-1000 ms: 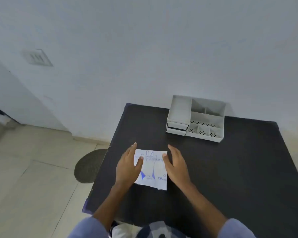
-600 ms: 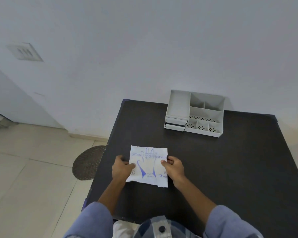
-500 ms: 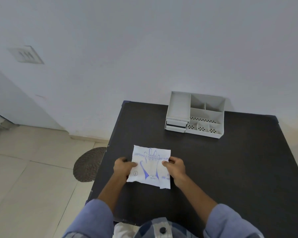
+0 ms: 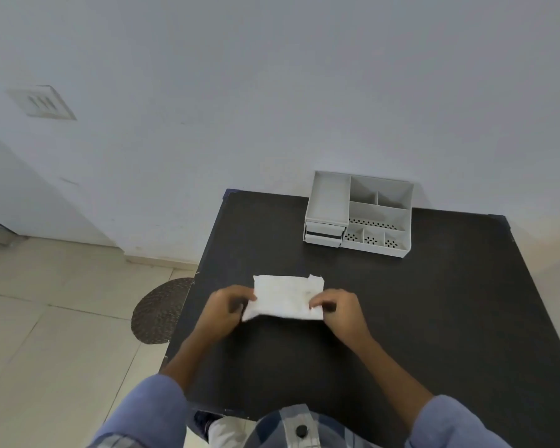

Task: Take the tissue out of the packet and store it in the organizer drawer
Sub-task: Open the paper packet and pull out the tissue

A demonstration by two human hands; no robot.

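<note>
A flat white packet [image 4: 286, 297] is held over the black table [image 4: 417, 318], its plain white side facing up and its printed side hidden. My left hand [image 4: 225, 307] pinches its left edge and my right hand [image 4: 340, 310] pinches its right edge. No tissue shows outside the packet. The white plastic organizer [image 4: 359, 213] stands at the table's far edge against the wall. Its small drawers [image 4: 323, 234] sit shut at its front left, under a shallow tray.
A round dark woven mat [image 4: 160, 310] lies on the tiled floor left of the table. The white wall rises right behind the organizer. A switch plate [image 4: 42, 101] is on the wall at upper left. The table's left edge runs close to my left hand.
Both hands went from resting flat on the packet to pinching its side edges. The packet has been turned over, so the blue printed face no longer shows.
</note>
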